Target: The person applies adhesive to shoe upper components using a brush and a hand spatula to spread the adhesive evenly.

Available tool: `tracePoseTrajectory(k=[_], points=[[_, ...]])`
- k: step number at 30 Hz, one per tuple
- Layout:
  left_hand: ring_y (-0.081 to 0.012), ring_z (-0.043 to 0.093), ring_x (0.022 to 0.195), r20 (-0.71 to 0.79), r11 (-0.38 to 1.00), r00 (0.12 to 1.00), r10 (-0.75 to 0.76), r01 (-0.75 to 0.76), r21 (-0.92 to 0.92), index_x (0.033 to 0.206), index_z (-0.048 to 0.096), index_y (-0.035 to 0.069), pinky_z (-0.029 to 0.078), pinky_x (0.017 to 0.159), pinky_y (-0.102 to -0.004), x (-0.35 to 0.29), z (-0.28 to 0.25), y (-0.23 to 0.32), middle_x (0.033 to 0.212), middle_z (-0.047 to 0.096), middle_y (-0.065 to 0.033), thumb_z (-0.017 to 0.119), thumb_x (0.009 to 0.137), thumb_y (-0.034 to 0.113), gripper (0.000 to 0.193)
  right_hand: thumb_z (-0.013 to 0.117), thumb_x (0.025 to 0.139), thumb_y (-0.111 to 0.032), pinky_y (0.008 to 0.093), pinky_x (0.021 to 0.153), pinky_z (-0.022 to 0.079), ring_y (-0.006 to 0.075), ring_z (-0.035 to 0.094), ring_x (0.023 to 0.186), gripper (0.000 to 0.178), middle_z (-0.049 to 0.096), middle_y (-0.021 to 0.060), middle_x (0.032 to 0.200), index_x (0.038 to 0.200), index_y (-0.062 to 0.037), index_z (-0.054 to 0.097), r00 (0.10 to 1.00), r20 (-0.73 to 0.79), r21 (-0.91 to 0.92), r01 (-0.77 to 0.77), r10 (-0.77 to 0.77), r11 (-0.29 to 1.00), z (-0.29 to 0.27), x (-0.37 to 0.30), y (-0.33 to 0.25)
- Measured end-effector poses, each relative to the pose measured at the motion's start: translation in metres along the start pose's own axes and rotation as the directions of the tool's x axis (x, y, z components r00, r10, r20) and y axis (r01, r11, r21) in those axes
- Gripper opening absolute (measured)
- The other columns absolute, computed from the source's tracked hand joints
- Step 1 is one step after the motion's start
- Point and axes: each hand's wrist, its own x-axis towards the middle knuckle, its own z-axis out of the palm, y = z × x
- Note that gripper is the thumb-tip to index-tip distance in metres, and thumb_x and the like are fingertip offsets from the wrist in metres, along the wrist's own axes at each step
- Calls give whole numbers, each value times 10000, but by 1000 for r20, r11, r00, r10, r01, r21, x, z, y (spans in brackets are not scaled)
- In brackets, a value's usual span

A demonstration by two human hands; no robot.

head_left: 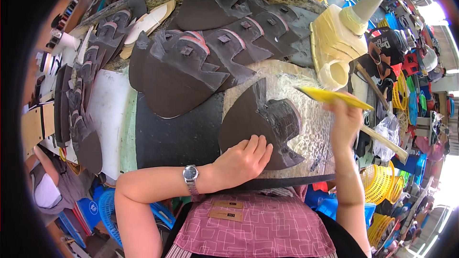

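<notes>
Dark shoe-upper piece (258, 124) lies flat on the table (114, 110), pinned by the open left hand (241, 160), while the right hand (345, 117) closes its grip on a yellow brush (330, 96); glue could smear if the piece slips.

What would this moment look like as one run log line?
left hand: flat on dark cut piece | right hand: grips yellow brush above it | table: more dark pieces stacked | glue can at right

bright daylight | glare at right edge (blown out) | fisheye bending, dark rim
</notes>
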Motion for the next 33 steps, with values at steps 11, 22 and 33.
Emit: tracePoseTrajectory(k=[11,22,33], points=[[-253,623,639,-301,904,863,-406,330,-273,930,599,31,498,545,-307,34,-77,-63,750,630,-114,562,652,-87,304,533,860,-114,269,739,467,134,569,761,108,593,76,826,943,-53,497,892,108,604,-410,439,683,-66,-44,48],[-137,581,852,-18,339,554,-832,483,-808,1080,550,-22,448,765,-279,-7,-118,-74,972,636,-98,536,837,96,271,523,860,-130,265,667,455,104,533,675,91,576,48,794,914,-59,503,860,130,571,-471,493,672,-72,-36,48],[-412,552,673,214,523,710,-672,658,-542,923,518,-11,427,588,-475,-27,-16,-56,671,552,-242,544,800,91,162,641,727,-60,273,657,466,139,561,746,201,574,81,835,837,-47,474,933,360,95,-30,-6,995,32,-36,-6]])
